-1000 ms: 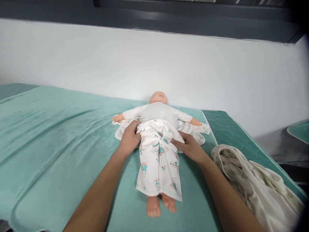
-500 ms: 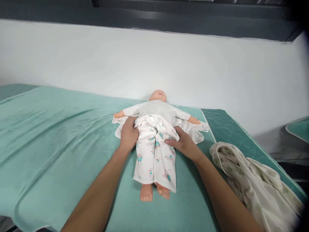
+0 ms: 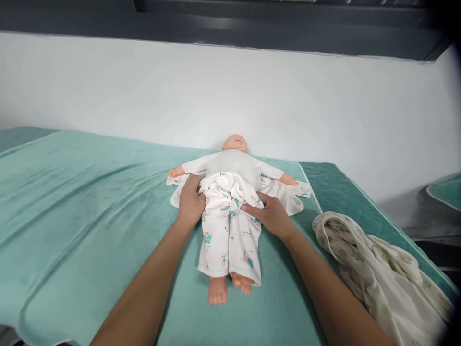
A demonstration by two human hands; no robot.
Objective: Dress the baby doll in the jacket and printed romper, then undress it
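A baby doll (image 3: 235,143) lies on its back, head toward the wall, arms spread and bare feet toward me. White printed trousers (image 3: 216,230) cover its legs and reach up over the lower belly. At the left side of the waistband, my left hand (image 3: 191,199) is closed on the trousers' cloth, its fingertips partly hidden. My right hand (image 3: 270,211) grips the trousers at the right hip, thumb on top of the fabric. A pale long-sleeved top (image 3: 230,162) covers the doll's chest. Beneath the doll, an opened white printed garment (image 3: 293,202) spreads out on both sides.
A green sheet (image 3: 90,216) covers the bed, with a darker quilted green cover (image 3: 345,192) at the right. A crumpled cream patterned cloth (image 3: 374,269) lies right of my right forearm. Behind stands a white wall (image 3: 201,91) below a dark beam (image 3: 230,24).
My right hand has shifted slightly left and down along with the trousers' right hip. My left hand keeps its place at the waistband, and the doll lies almost as before.
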